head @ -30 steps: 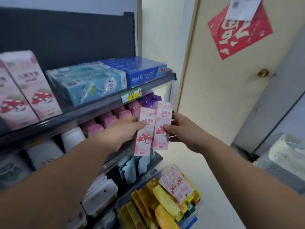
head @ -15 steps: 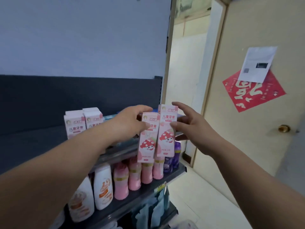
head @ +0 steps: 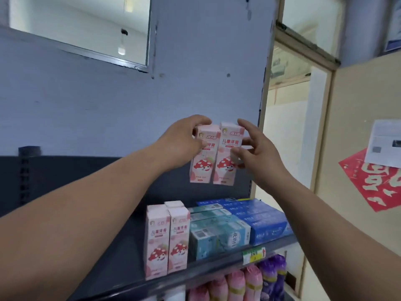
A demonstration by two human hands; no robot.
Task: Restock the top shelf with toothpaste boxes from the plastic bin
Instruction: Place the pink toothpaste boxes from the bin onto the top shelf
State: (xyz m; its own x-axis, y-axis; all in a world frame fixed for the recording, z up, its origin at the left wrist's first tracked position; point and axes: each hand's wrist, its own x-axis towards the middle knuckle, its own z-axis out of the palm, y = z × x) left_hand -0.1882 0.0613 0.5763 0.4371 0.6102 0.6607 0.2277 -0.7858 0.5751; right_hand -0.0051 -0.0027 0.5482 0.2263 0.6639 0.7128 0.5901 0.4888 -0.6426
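Two pink toothpaste boxes with a mushroom picture are held upright side by side in the air above the top shelf (head: 219, 270). My left hand (head: 184, 142) grips the left box (head: 202, 166) near its top. My right hand (head: 253, 148) pinches the right box (head: 225, 168) at its right edge. Two or more matching pink boxes (head: 167, 240) stand upright on the shelf, below and left of the held pair. The plastic bin is out of view.
Teal toothpaste boxes (head: 217, 233) and blue ones (head: 258, 220) lie stacked on the shelf to the right of the pink ones. Pink and purple bottles (head: 249, 283) fill the shelf below. A door (head: 358, 170) with a red paper decoration stands to the right.
Both hands have lifted the two pink boxes from the level of the lower shelf to above the top shelf. The view has tilted upward and the bin has dropped out of sight.
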